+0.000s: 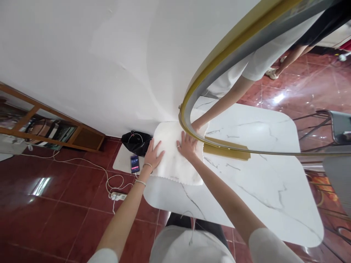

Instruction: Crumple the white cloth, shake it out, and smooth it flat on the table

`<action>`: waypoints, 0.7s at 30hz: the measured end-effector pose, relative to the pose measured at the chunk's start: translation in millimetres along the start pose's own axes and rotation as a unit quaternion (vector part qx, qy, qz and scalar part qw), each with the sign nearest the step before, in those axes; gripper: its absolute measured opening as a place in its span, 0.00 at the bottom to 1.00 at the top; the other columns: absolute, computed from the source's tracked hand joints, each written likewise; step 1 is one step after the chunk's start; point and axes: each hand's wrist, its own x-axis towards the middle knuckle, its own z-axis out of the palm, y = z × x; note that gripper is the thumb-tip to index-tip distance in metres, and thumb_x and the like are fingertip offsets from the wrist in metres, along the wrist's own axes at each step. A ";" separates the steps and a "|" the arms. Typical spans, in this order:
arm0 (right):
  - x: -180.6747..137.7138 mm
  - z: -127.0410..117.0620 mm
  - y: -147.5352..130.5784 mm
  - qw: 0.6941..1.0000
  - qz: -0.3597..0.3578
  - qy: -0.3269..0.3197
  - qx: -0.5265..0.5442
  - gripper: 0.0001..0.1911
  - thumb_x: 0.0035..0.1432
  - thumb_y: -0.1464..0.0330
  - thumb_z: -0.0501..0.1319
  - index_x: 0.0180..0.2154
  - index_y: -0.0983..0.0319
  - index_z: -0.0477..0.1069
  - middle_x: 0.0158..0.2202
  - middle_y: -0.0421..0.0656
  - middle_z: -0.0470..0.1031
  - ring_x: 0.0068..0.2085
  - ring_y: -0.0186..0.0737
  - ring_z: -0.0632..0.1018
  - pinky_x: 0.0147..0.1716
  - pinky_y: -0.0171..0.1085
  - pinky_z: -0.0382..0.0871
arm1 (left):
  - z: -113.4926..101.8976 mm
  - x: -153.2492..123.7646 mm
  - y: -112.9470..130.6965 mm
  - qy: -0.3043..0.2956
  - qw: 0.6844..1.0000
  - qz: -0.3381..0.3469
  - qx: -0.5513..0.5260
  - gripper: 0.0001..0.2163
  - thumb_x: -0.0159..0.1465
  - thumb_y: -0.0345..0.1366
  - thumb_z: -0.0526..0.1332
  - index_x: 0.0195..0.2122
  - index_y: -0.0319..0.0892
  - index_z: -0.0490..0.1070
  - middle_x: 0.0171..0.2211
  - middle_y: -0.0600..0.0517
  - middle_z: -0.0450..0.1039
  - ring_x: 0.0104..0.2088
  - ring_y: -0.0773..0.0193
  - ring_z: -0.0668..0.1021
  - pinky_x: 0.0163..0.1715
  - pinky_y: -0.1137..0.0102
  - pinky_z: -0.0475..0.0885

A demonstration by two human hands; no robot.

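Observation:
A white cloth (175, 160) with a scalloped edge lies flat on the white marble-patterned table (246, 197), close to the wall. My left hand (154, 157) rests on the cloth's left side, fingers spread. Toward the cloth's right side, my right hand (188, 146) lies palm down with its fingers stretched out and a ring on one finger. Just beyond it curves the gold frame of a mirror (189, 98), whose glass reflects an arm and part of the cloth and table. A gold strip (230, 149) shows beside the cloth's right edge.
Left of the table, a lit phone (135, 164) and a black bag (135, 143) lie on a low white surface (120, 160). Cables run across the red tiled floor (82, 190) to a power strip (118, 196). A wooden cabinet (85, 140) stands along the wall.

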 end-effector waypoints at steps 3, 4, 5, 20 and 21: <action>11.7 2.9 -10.2 0.999 -0.041 -0.013 0.011 0.31 0.64 0.67 0.46 0.67 0.69 0.49 0.66 0.60 0.52 0.65 0.65 0.53 0.58 0.68 0.45 | 3.3 -10.2 4.7 0.029 1.000 -0.002 0.002 0.22 0.69 0.43 0.49 0.62 0.46 0.62 0.70 0.48 0.45 0.69 0.51 0.50 0.65 0.52 0.54; 10.3 4.1 -14.5 0.997 -0.080 -0.010 0.019 0.29 0.64 0.70 0.46 0.66 0.67 0.52 0.67 0.58 0.52 0.66 0.62 0.53 0.59 0.67 0.45 | 4.2 -19.3 8.0 0.033 0.999 0.005 0.007 0.21 0.70 0.41 0.48 0.62 0.47 0.63 0.69 0.49 0.47 0.69 0.52 0.50 0.65 0.52 0.54; 5.5 5.3 -19.3 0.992 -0.126 -0.006 0.028 0.28 0.64 0.73 0.45 0.64 0.65 0.56 0.66 0.56 0.54 0.66 0.58 0.53 0.61 0.64 0.45 | 4.6 -30.4 11.4 0.035 0.999 0.010 0.013 0.20 0.70 0.39 0.46 0.62 0.47 0.63 0.69 0.49 0.47 0.69 0.53 0.51 0.65 0.52 0.54; -248.3 -26.7 30.6 0.988 -0.154 0.007 -0.004 0.31 0.66 0.60 0.51 0.68 0.49 0.46 0.69 0.46 0.48 0.69 0.54 0.51 0.63 0.63 0.39 | 16.2 -184.8 69.8 0.034 0.995 0.048 0.079 0.31 0.67 0.39 0.53 0.69 0.48 0.43 0.70 0.47 0.41 0.69 0.52 0.52 0.63 0.54 0.58; -246.1 -26.6 37.1 0.990 -0.139 0.011 -0.012 0.31 0.66 0.59 0.51 0.68 0.49 0.46 0.70 0.46 0.47 0.69 0.55 0.50 0.63 0.63 0.40 | 18.5 -177.5 73.0 0.031 0.995 0.054 0.076 0.30 0.67 0.39 0.53 0.69 0.48 0.44 0.70 0.47 0.42 0.69 0.52 0.52 0.63 0.54 0.58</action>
